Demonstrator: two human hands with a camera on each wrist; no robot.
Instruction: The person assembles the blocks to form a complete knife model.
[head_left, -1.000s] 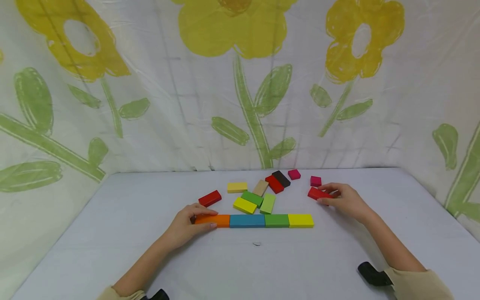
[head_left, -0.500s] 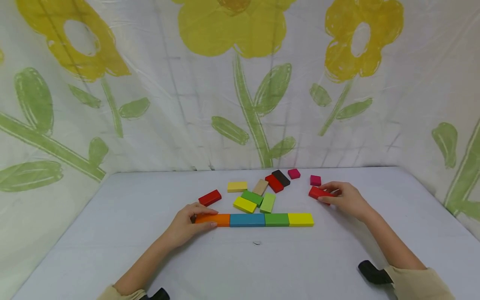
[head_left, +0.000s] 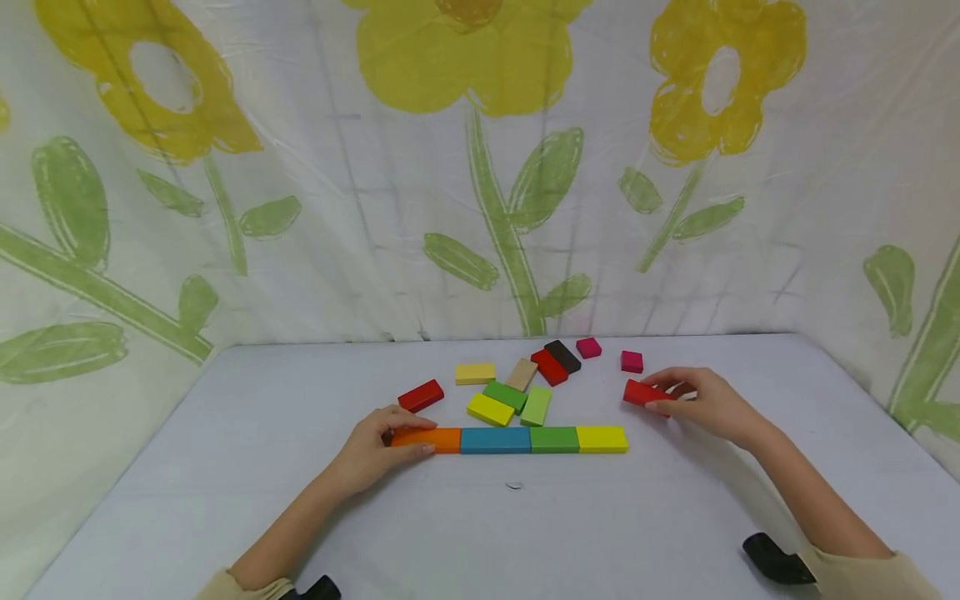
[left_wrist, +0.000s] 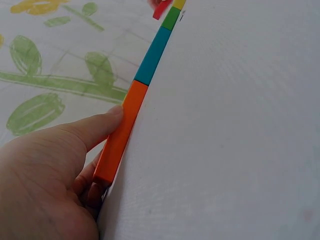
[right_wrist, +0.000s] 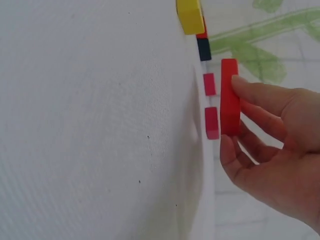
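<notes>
Orange block (head_left: 444,441) lies on the tabletop (head_left: 480,533) at left, our left grip (head_left: 367,446) pinching it between thumb and fingers; touching it we see a blue block (head_left: 495,441), then a green block (head_left: 554,440) and yellow block (head_left: 602,439), end to end; farther right, apart from these, our right grip (head_left: 708,402) is clamped on a red block (head_left: 641,392), near a pink block (head_left: 632,362)

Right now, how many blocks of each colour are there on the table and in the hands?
Red blocks: 3
Yellow blocks, bright and pale: 3
Green blocks, dark and light: 3
Pink blocks: 2
Orange block: 1
Blue block: 1
Tan block: 1
Blackish block: 1
Total: 15
</notes>
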